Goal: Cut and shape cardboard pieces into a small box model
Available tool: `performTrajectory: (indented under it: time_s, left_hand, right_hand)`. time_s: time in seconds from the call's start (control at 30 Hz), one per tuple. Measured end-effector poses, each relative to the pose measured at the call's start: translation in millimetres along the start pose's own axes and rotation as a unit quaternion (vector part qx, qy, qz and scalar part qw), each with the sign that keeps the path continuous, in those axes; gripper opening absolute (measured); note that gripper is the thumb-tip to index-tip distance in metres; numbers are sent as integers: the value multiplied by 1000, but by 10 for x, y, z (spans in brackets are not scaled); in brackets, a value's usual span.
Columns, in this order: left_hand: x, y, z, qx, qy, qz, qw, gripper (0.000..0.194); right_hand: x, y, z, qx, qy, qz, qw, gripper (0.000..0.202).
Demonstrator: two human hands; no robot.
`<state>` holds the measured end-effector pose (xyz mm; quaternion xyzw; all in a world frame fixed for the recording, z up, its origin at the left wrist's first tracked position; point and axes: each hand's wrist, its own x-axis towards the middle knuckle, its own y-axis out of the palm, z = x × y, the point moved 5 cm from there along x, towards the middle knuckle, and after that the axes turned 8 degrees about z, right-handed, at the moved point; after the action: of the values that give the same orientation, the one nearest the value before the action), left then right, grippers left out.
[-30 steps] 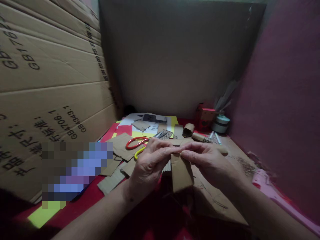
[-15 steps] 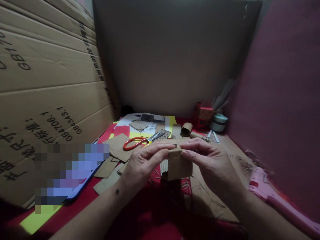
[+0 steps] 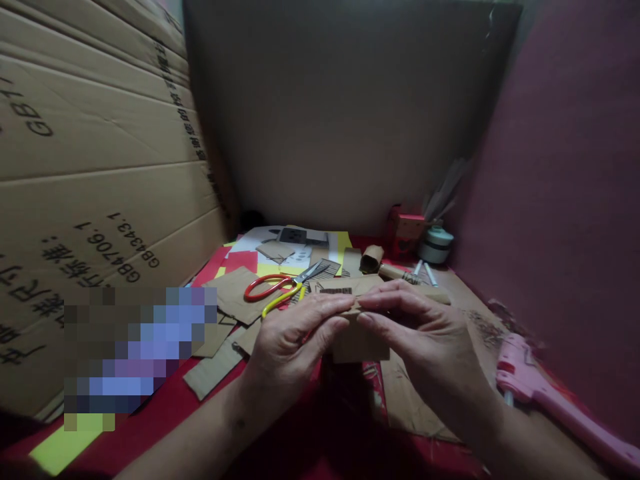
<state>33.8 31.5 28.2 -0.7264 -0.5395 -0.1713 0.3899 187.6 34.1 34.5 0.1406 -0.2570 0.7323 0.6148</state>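
Observation:
Between my two hands is a small brown cardboard piece, its flat face toward me and its top edge pinched. My left hand grips it from the left, thumb on the near side and fingers on top. From the right, my right hand pinches the same edge, its fingertips almost meeting the left ones. What lies under the fingertips is hidden. Just behind my left hand lie scissors with one red and one yellow handle.
Cardboard scraps lie left on the red cloth. A pink glue gun rests at the right by the purple wall. Farther back are a cardboard tube, a mint-green pot and coloured papers. A large carton stands left.
Both hands have come down slightly and toward me with the cardboard piece. The piece has tilted, and more of the scissors' yellow handle shows.

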Motion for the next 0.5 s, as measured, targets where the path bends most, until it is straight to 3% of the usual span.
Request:
performTrajectory:
  time_s: [0.2, 0.5]
  left_hand:
    - [-29, -46, -86, 43, 65, -26, 997, 33]
    - [-29, 25, -335, 83, 92, -13, 992, 29]
  right_hand:
    - [65, -19, 76, -21, 28, 85, 996, 13]
    - [-31, -75, 335, -125, -55, 37, 990, 2]
